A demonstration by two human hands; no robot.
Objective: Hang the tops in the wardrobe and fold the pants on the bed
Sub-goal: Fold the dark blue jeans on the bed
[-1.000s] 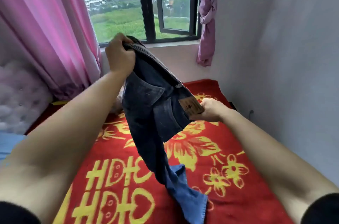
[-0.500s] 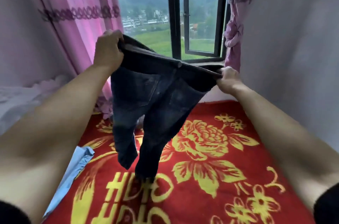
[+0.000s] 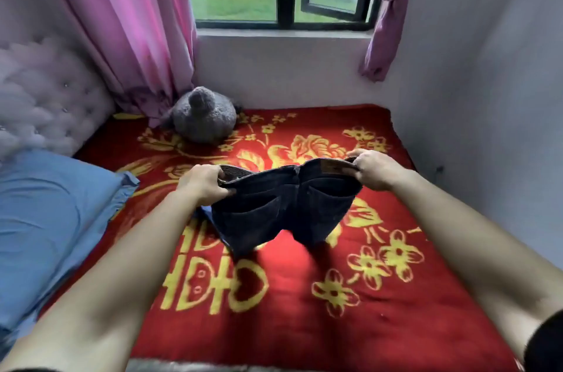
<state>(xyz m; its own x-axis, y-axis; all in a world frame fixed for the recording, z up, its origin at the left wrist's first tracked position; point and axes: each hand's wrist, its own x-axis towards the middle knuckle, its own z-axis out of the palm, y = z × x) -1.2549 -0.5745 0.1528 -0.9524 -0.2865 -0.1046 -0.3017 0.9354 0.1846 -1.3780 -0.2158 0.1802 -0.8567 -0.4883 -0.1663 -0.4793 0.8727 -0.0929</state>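
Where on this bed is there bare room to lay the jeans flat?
Widest bare blanket lies nearest you, between the jeans and the bed's near edge. A smaller patch runs beyond the right hand to the wall. Crowded: pillow on the left, plush toy in the far left corner.

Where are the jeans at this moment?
Head view, centre: the jeans hang by the waistband between the left hand and the right hand, legs reaching the red blanket.

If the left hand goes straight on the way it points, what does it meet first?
Probably the red blanket, just right of the grey plush toy; depth is unclear.
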